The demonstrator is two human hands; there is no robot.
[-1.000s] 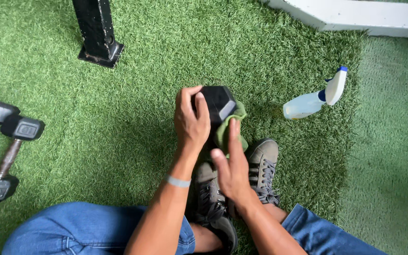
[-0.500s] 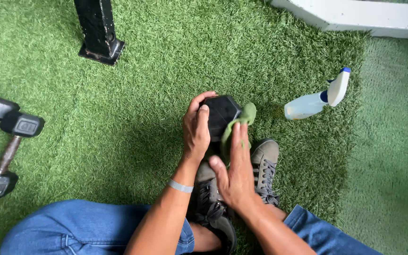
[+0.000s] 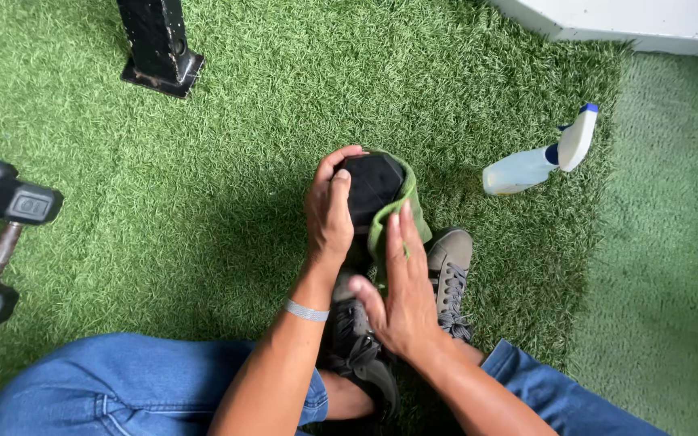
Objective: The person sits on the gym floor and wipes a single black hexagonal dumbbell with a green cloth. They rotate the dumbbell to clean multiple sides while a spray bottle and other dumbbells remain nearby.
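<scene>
Gripping black dumbbell (image 3: 372, 187), left hand (image 3: 329, 214) (right hand (image 3: 401, 295) presses green cloth (image 3: 409, 211)).

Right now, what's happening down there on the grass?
A person sits on green turf wiping a black dumbbell. The left hand grips its head while the right hand presses a green cloth against its side. A spray bottle lies to the right, and more dumbbells rest at the left.
</scene>
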